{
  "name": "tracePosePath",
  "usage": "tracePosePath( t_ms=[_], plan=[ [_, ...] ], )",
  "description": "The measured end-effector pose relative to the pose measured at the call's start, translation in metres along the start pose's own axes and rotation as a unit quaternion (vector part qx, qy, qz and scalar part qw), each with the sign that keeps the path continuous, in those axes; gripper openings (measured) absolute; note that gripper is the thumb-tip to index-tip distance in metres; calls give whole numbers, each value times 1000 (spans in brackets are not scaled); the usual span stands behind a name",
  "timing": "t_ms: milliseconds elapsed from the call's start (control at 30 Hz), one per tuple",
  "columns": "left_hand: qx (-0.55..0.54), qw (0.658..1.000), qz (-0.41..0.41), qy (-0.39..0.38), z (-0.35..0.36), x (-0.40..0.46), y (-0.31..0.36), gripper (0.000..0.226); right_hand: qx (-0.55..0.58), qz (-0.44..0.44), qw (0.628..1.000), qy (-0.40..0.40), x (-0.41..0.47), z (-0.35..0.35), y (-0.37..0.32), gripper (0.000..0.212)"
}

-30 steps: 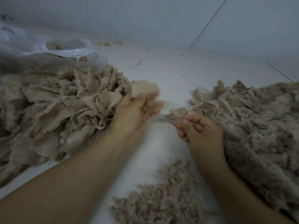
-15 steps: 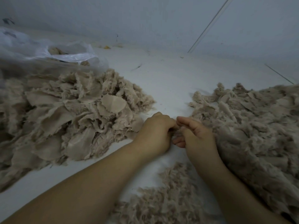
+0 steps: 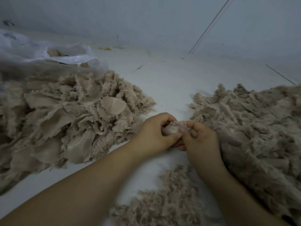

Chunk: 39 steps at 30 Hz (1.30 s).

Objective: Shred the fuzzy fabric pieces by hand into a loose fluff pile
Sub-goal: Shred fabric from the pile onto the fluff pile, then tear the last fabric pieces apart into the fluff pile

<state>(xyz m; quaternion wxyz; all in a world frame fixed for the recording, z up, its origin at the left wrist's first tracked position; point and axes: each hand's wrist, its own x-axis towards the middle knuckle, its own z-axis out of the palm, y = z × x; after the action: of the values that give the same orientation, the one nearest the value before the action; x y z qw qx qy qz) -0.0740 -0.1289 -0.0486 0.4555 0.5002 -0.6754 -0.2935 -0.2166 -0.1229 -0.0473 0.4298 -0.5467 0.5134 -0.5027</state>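
Both hands together at centre, over the pale white surface [image 3: 171, 82]. Left hand [image 3: 153, 136] curled, thumb and fingers pinching one side of a small beige tuft of fuzzy fabric [image 3: 175, 128]. Right hand [image 3: 201, 137] curled too, gripping the other side of the same tuft, knuckles toward the camera. Tuft held between the two hands, just above the surface, partly hidden by the fingers; slightly blurred.

To the left, a large heap of beige fabric pieces with flat woven backing and frayed furry edges [image 3: 68, 121], spread wide and reaching close to the left wrist. To the right, another broad mound of the same beige fuzzy material [image 3: 254, 132], shaggier, lying right beside the right hand and forearm. In the foreground, between the two forearms, a low loose pile of finer beige fluff [image 3: 164, 203], cut off by the lower edge.

Behind the left heap, a crumpled translucent white plastic bag [image 3: 53, 54], mouth open, with a few beige scraps showing inside. Beyond it, a pale grey wall [image 3: 146, 22] meeting the surface, with a thin dark line [image 3: 210, 25] slanting down it at right.
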Motion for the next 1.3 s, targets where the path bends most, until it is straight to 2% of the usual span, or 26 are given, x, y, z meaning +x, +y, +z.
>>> tracePosePath(
  t_ms=[200, 333, 433, 533, 667, 800, 900, 1000, 1067, 1233, 1300],
  plan=[
    [23, 996, 57, 67, 0, 1, 0, 19, 27, 0, 1000, -5, 0, 2, -1, 7],
    [-76, 994, 7, 76, -2, 2, 1, 21, -26, -23, 999, -13, 1, 3, 2, 19],
    [-181, 974, -44, 130, -8, 3, 0, 29, -48, -40, 998, 12, 3, 1, 4, 26],
    [-209, 959, -71, 175, -14, 6, -5, 31, -52, -45, 997, 42, 5, -1, 6, 29],
    [-246, 950, -82, 173, -9, 5, -4, 31, -65, -55, 993, 76, 6, -2, 8, 29],
    [-319, 920, -87, 210, -10, 4, 2, 30, -79, -52, 992, 87, 7, -1, 10, 28],
    [-322, 919, -91, 209, -12, 3, 4, 27, -78, -42, 992, 86, 7, -1, 10, 26],
    [-360, 916, -110, 135, -7, 0, 8, 23, -34, -29, 997, 69, 5, -1, 7, 18],
    [-368, 917, -112, 102, -2, -1, 9, 22, -18, -37, 999, 35, 4, 0, 5, 20],
    [-388, 911, -108, 93, 1, -3, 9, 19, -44, -80, 990, -111, -2, 2, 3, 42],
    [-389, 909, -109, 101, -2, -3, 10, 19, -83, -83, 988, -104, -2, 2, 4, 33]
  ],
)
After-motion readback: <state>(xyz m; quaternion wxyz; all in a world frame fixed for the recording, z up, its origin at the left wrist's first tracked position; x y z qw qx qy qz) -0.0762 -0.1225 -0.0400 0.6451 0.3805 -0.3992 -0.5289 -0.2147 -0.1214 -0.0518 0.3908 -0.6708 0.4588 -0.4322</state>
